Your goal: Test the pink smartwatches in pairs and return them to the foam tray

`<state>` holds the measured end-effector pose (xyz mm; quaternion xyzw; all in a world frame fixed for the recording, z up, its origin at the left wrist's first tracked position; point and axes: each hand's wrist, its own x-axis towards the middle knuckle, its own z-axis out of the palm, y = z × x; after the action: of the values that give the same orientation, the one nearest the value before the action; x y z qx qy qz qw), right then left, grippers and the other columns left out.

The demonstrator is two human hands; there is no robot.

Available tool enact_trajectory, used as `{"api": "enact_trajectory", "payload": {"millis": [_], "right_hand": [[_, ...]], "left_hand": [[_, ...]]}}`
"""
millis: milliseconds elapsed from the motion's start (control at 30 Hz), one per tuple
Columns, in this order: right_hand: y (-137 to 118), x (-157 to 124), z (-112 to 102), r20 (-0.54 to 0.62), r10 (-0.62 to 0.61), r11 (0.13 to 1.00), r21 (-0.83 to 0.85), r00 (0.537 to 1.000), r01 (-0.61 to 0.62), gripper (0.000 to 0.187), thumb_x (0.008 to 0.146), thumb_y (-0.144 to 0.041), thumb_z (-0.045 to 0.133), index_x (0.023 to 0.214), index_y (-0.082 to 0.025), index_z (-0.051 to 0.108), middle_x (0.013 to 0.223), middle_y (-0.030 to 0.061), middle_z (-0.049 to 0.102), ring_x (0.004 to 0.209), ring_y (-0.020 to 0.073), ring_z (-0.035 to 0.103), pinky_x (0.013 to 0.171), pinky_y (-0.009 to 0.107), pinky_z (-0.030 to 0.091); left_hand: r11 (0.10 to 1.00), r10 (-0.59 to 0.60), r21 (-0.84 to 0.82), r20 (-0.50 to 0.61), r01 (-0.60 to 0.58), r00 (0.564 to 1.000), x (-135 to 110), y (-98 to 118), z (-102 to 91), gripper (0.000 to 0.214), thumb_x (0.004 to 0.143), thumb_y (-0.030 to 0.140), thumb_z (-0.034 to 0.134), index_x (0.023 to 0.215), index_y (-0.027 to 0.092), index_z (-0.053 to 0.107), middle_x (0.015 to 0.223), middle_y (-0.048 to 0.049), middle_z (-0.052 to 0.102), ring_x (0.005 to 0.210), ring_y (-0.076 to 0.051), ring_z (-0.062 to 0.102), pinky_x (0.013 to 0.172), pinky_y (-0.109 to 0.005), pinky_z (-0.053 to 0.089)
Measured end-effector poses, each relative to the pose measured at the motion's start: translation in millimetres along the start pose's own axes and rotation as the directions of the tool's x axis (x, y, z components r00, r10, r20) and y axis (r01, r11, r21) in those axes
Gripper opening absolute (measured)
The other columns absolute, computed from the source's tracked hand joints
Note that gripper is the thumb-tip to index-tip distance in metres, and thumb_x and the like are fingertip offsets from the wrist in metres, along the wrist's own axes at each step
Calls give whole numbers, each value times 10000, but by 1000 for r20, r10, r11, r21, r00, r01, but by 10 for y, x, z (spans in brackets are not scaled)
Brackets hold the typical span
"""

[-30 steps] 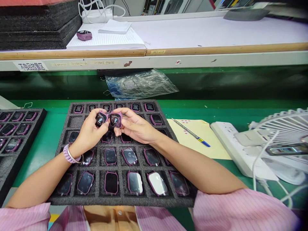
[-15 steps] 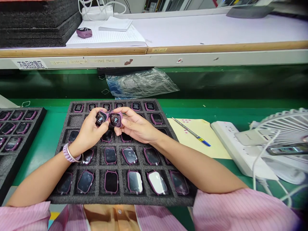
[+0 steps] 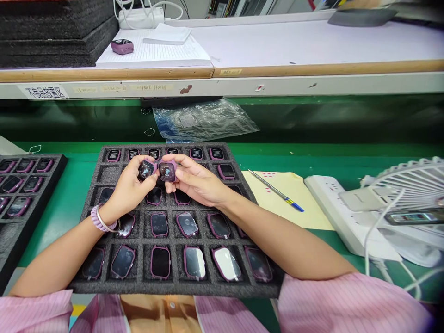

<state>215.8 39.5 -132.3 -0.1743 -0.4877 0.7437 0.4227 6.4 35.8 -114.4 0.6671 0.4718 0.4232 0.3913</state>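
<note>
Two purple smartwatch bodies without straps are held side by side, both screens lit and facing me. My left hand (image 3: 133, 185) is closed around the left smartwatch (image 3: 146, 170), thumb at its lower edge. The right smartwatch (image 3: 167, 171) is gripped at its edge by the thumb and fingers of my right hand (image 3: 196, 180). Both hands are over a black foam tray (image 3: 180, 287), whose pockets hold several more purple watches, such as a dark-screened one (image 3: 160, 262). My hands and forearms hide some of the pockets. One pocket (image 3: 109, 174) at the upper left holds no watch.
Another foam tray (image 3: 41, 203) of watches is at the left. On the right lie a pen (image 3: 275, 190) on yellow paper (image 3: 256, 185), a white power strip (image 3: 336, 212) and a fan (image 3: 412, 189). Above, a shelf (image 3: 294, 46) carries stacked foam (image 3: 55, 32), a notebook (image 3: 156, 55) and another watch (image 3: 122, 46).
Hardly anything differs. Both hands keep the two smartwatches in the same place, and the view has shifted very slightly.
</note>
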Motion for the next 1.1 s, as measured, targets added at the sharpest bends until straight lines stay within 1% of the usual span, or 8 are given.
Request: {"api": "enact_trajectory", "payload": {"millis": [100,200,267,433,600,767,933,1100], "right_hand": [[-13,19,-52,-71,58,998,30,996,-56,549,960,-383,826,1401,-242,534,1156,48,730,853,157,731,749,253,581],[-32,42,-103,-138,114,990,93,984,-102,465,975,-332,772,1361,-235,532,1166,74,748,839,166,735,728,264,604],[-33,54,-125,-157,129,986,124,979,-110,411,967,-321,769,1299,-221,549,1153,80,754,783,156,725,672,250,602],[1,52,-132,-173,114,989,111,978,-96,420,895,-297,828,1218,-189,582,1031,52,753,673,126,700,591,211,578],[-3,19,-96,-170,67,997,-12,983,-70,494,829,-192,806,1264,-206,571,1074,31,728,750,141,735,667,247,618],[-7,10,-66,-138,25,996,-87,990,-37,469,817,-165,768,1235,-196,556,1011,8,707,738,131,722,668,256,614],[13,7,-68,-122,-5,993,-119,993,-10,455,843,-180,772,1233,-182,539,895,-9,697,709,132,712,647,241,590],[16,3,-68,-124,1,992,-125,992,-17,463,869,-241,824,1233,-182,544,875,-10,698,705,130,706,638,237,589]], "left_hand": [[972,-137,-189,23,139,990,18,17,16,557,768,364,747,1251,155,567,1156,-83,675,833,-147,614,704,-266,509],[887,-268,-365,89,282,959,24,71,27,664,742,343,755,1336,163,519,991,-19,652,605,-83,537,552,-226,450],[845,-294,-433,111,312,949,23,104,27,662,740,327,742,1341,171,510,902,17,627,550,-73,545,526,-211,445],[805,-287,-498,149,322,946,25,116,2,567,740,327,723,1254,166,546,877,6,665,578,-115,667,545,-209,533],[814,-249,-501,158,294,956,28,92,-4,501,745,285,728,1196,184,537,975,-13,704,677,-164,756,685,-285,669],[846,-218,-458,172,274,961,15,78,15,459,755,253,731,1168,183,544,1050,-34,707,683,-160,762,683,-284,685],[842,-210,-464,188,275,959,14,75,15,435,753,251,738,1141,173,556,1054,-33,705,671,-157,765,664,-254,685],[836,-205,-473,199,277,958,13,84,15,430,745,235,750,1128,162,568,1030,-25,704,664,-159,767,660,-236,685]]}}
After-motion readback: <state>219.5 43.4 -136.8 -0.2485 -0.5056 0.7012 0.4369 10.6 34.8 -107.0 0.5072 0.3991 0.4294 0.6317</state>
